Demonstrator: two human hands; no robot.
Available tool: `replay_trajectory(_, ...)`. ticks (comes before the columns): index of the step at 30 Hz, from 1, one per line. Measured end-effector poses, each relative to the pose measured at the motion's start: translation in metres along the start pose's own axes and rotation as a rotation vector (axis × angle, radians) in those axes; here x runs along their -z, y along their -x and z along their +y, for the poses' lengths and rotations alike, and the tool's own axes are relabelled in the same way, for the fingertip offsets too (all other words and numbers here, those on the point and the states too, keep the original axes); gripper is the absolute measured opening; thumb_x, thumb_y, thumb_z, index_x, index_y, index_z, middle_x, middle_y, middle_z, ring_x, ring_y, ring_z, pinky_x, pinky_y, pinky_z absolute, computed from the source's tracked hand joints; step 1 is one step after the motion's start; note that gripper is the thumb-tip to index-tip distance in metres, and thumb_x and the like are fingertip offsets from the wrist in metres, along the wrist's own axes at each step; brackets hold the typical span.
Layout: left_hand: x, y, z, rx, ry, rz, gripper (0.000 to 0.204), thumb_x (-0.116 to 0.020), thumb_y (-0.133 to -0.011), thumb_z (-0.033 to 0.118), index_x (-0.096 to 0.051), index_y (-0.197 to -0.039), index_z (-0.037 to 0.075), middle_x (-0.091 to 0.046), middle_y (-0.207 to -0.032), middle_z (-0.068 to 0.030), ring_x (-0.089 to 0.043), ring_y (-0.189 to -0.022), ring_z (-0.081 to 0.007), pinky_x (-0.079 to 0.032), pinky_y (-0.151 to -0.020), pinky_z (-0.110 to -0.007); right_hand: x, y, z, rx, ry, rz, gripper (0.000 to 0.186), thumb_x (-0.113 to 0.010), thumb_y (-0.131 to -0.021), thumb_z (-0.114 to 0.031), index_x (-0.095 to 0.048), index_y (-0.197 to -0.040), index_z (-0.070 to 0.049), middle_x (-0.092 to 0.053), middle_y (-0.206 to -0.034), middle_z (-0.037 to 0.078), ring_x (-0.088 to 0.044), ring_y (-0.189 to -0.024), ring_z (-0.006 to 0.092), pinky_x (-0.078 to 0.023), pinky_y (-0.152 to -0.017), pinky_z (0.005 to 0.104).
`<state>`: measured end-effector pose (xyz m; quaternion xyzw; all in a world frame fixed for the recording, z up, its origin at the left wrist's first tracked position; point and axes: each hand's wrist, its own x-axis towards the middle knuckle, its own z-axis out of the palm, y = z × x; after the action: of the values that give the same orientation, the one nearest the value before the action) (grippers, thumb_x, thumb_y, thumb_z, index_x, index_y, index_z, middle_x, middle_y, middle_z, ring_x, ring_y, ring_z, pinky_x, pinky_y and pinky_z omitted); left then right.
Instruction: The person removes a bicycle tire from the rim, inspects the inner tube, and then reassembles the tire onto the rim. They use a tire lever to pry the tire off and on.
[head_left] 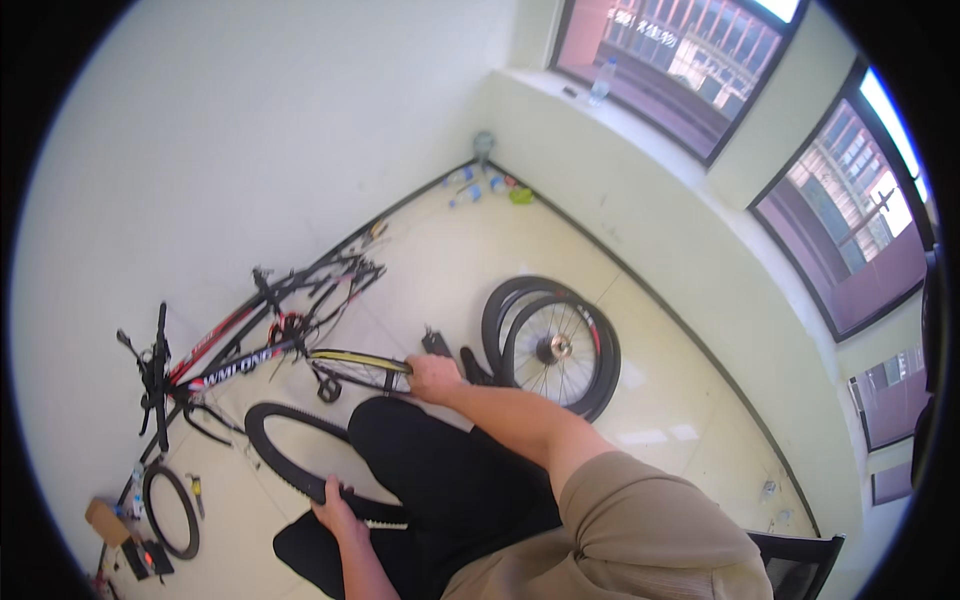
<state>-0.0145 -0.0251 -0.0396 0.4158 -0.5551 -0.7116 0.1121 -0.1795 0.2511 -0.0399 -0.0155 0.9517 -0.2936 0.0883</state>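
My left hand (338, 510) is closed around the near side of a loose black bicycle tyre (272, 462), which stands tilted by my knees. A spoked bicycle wheel without a tyre, its rim showing a yellow strip (345, 356), is at my right hand (436, 379). The fingers of that hand wrap round the rim's right end. Rim and tyre are apart where they show; my black-trousered leg hides part of both.
A stripped bicycle frame (240, 367) leans by the left wall. Two wheels (598, 375) lie overlapped on the right floor. Another tyre (150, 512) and an open cardboard box (106, 522) are at lower left. Bottles (466, 196) lie in the far corner; a chair (800, 560) is behind me.
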Motion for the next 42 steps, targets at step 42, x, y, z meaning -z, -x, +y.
replay_trajectory(42, 0.009, -0.002, 0.016, 0.223, 0.590, -0.197, 0.048, -0.058, -0.100, 0.033, -0.054, -0.132, -0.003, -0.058, -0.131, -0.0226, -0.055, -0.118, -0.0381, -0.047, -0.102, -0.052, 0.148, 0.119, -0.020, -0.195, -0.266, 0.205, 0.036, -0.062, -0.088, -0.036, -0.071, -0.115, -0.014, -0.071, -0.098, 0.019, -0.067, -0.097, 0.0398, -0.053, -0.086, 0.0477)
